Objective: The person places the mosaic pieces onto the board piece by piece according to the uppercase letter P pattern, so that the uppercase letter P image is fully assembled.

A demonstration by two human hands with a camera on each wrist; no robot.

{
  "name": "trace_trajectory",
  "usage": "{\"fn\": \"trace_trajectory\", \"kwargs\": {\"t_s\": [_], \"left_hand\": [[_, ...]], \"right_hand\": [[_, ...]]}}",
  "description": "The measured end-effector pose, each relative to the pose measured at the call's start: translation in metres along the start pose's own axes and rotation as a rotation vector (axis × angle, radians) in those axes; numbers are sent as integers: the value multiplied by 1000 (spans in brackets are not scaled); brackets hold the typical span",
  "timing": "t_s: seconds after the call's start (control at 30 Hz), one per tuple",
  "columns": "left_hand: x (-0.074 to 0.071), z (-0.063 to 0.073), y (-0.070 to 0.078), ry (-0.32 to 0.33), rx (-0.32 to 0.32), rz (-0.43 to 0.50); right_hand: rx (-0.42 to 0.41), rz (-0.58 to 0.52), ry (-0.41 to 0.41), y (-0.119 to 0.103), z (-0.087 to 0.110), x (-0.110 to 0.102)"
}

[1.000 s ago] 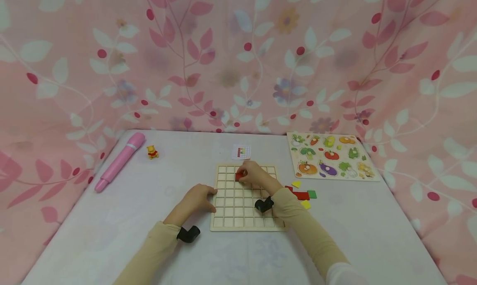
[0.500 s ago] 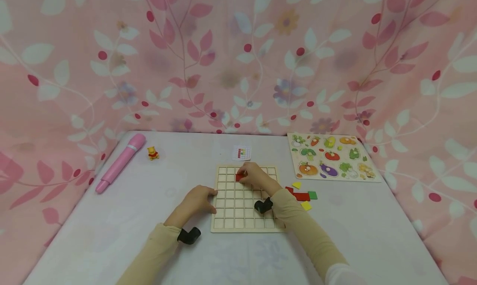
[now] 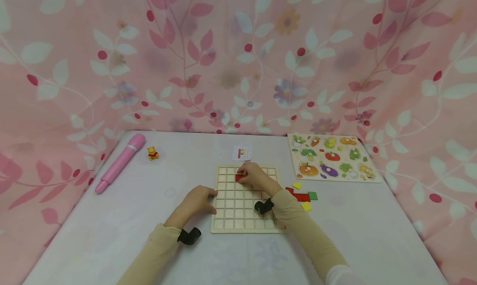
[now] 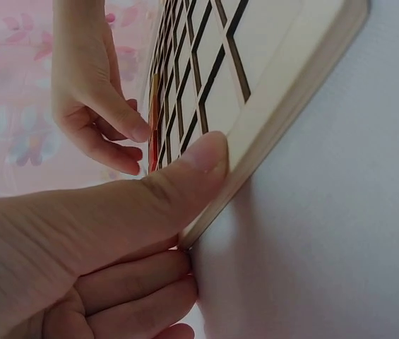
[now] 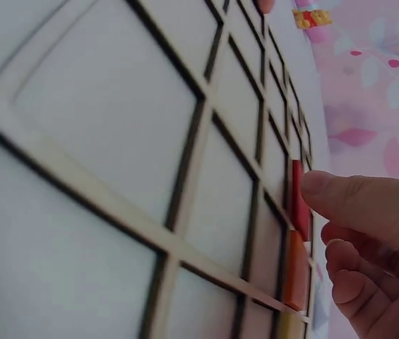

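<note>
A square wooden grid board (image 3: 239, 212) lies flat on the table. My left hand (image 3: 195, 200) holds its left edge; in the left wrist view the thumb (image 4: 203, 155) rests on top of the rim, with the fingers curled beside and below it. Over the far rows, my right hand (image 3: 257, 178) has its thumb and curled fingers at a red tile (image 3: 238, 177). In the right wrist view the thumb touches the red tile (image 5: 299, 201), which sits in the grid. An orange tile (image 5: 296, 272) lies beside it, then a partly seen yellow one (image 5: 291, 326). My right hand hides these from above.
Red (image 3: 302, 197), green (image 3: 313, 196) and yellow pieces (image 3: 306, 206) lie right of the board. A small pattern card (image 3: 242, 153) is behind it. A vegetable puzzle (image 3: 333, 156) stands back right; a pink microphone-like stick (image 3: 121, 163) and a bear figurine (image 3: 152, 153) lie left.
</note>
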State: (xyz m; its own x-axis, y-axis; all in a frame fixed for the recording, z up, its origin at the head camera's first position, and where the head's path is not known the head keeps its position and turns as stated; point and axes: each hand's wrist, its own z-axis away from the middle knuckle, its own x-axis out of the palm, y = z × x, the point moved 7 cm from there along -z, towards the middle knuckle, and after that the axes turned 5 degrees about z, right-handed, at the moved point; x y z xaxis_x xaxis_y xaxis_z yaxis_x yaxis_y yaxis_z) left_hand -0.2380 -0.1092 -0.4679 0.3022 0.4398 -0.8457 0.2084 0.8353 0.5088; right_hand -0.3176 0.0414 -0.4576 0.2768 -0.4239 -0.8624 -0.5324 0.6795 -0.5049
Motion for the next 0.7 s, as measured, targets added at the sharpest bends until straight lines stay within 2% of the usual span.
{"fn": "trace_trajectory", "kwargs": {"t_s": [0.3, 0.43, 0.7], "left_hand": [[0, -1, -2, 5, 7, -11], [-1, -2, -2, -2, 4, -12], [0, -1, -2, -6, -9, -4]], "right_hand": [[-60, -53, 79, -11, 20, -38], [-110, -41, 158, -12, 31, -62], [-129, -71, 300, 0, 71, -106]]}}
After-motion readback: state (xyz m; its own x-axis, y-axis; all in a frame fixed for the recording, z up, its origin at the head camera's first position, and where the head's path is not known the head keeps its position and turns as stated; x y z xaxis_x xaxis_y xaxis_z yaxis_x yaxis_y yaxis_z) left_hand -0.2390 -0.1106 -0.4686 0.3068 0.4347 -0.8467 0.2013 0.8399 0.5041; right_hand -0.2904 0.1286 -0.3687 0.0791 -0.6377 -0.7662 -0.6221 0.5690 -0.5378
